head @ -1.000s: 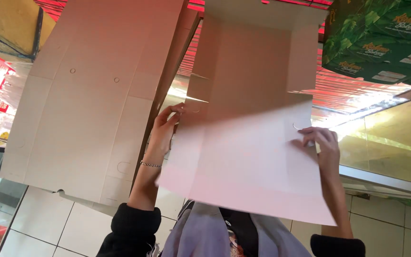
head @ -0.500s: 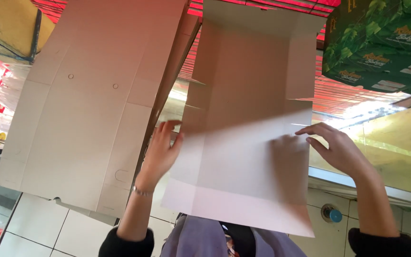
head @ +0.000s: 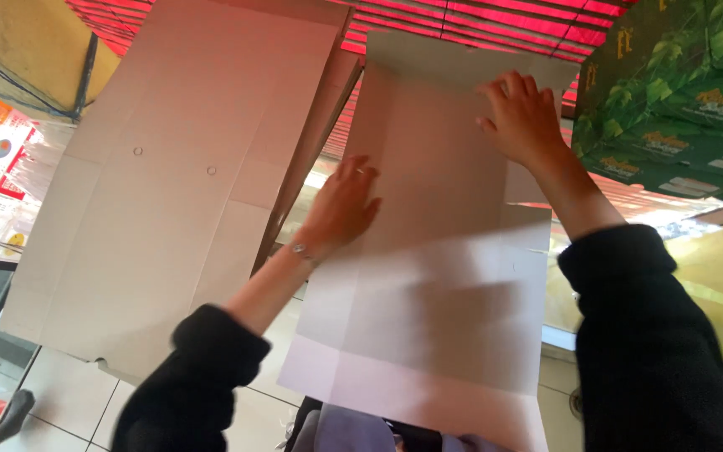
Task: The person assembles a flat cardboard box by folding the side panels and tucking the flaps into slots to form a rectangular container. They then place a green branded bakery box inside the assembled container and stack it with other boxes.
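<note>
Here the left hand [head: 340, 209] lies flat and unclenched, fingers spread, on the left part of a flattened white cardboard box [head: 437, 276] that fills the centre of the frame. The right hand [head: 522, 117], also spread and gripping nothing, presses the sheet near its upper right edge. The box holds nothing. A second flattened box [head: 169, 184] stands at the left, green printed cartons [head: 679, 100] at the upper right. Both arms wear black sleeves [head: 646, 335].

Red slatted awning [head: 495, 25] above, pale tiled floor [head: 52, 393] below, daylight.
</note>
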